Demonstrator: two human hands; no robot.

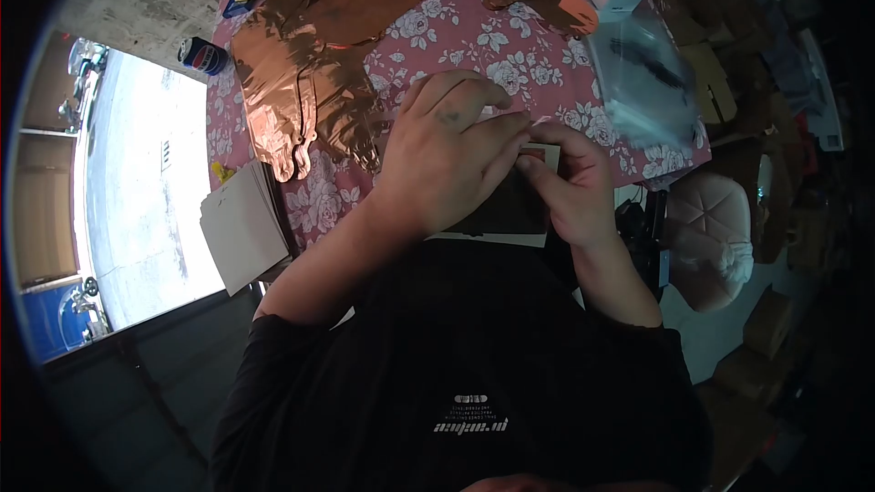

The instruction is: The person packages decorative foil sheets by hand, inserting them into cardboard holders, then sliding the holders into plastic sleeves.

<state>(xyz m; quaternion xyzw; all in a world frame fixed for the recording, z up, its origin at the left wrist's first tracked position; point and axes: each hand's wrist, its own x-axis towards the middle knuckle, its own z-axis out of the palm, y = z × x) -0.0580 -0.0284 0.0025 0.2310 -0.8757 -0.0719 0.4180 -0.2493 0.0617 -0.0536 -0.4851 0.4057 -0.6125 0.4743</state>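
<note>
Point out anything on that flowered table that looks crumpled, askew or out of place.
The copper-coloured foil lies crumpled and creased across the floral tablecloth, one end drooping over the near edge. A can lies on its side by the table's corner. Both hands, left hand and right hand, pinch a dark card.

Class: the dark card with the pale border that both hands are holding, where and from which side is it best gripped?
Probably by its edges. The dark card is thin and flat, so pinch across its thickness. The left hand covers its top from one side; the right hand has its fingers at the opposite corner, leaving the face clear.
</note>
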